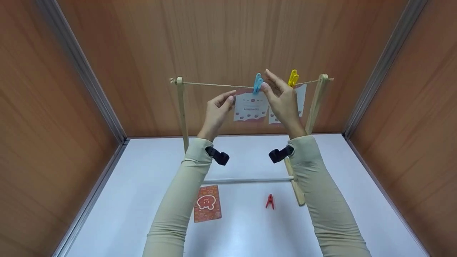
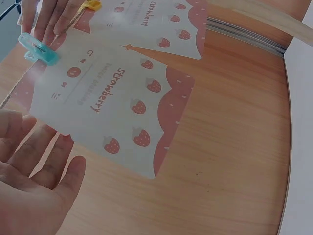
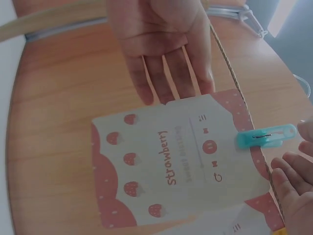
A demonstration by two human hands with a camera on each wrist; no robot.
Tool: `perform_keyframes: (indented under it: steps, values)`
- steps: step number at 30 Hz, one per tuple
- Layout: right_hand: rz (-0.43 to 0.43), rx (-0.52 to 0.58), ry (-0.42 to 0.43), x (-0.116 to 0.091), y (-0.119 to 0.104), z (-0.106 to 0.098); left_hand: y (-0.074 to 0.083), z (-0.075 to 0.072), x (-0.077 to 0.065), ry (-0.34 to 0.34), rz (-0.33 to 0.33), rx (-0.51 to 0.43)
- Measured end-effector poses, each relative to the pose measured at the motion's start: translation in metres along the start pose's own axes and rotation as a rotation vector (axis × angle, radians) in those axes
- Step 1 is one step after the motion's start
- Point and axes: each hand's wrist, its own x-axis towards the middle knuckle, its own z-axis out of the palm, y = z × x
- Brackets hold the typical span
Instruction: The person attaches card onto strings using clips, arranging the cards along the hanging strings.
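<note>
A light-blue clothespin [image 1: 257, 85] clips a white-and-pink strawberry card [image 1: 250, 107] onto a thin string [image 1: 214, 84]. My left hand [image 1: 216, 111] is at the card's left edge; in the right wrist view its extended fingers reach that edge, with nothing gripped. Beside the blue clothespin is my right hand [image 1: 284, 103], thumb and fingers spread apart and not pinching it. In the right wrist view, my right hand [image 3: 296, 183] shows only partly at the border. A second strawberry card [image 1: 301, 99] hangs to the right under a yellow clothespin [image 1: 293, 78], partly covered by my right hand.
Wooden posts [image 1: 182, 114] hold the string at both ends, joined low down by a white rod [image 1: 250, 180]. On the white tabletop [image 1: 242, 235] lie a red patterned card [image 1: 207, 205], partly behind my left sleeve, and a red clothespin [image 1: 270, 202]. Wood-grain panels [image 1: 228, 39] surround the table.
</note>
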Motion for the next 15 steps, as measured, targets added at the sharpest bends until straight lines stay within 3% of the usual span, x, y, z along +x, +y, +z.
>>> perform_keyframes:
  steps: [7, 15]
  values:
    - [-0.055, 0.022, -0.026, -0.010, 0.011, -0.005, -0.010, -0.013, -0.007, -0.050, -0.020, 0.007]
    - [-0.051, 0.048, -0.012, -0.026, 0.025, -0.007, -0.027, -0.026, -0.019, -0.048, -0.093, 0.052]
